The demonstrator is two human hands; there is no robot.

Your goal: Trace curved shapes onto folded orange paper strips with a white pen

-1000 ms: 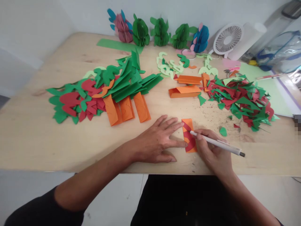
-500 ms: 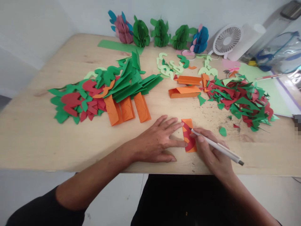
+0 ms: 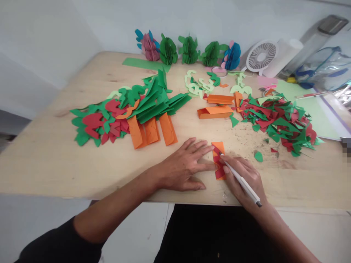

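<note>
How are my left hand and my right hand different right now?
Your left hand is spread out with its fingers apart, while your right hand is curled around a white pen. The left hand meets the orange paper at its left edge; the right hand is at its right side, with the pen's tip at the red shape. Both are bare.

Two hands (image 3: 183, 166), one pen (image 3: 241, 181), five pleated paper figures (image 3: 189, 51), one fan (image 3: 261, 56)
</note>
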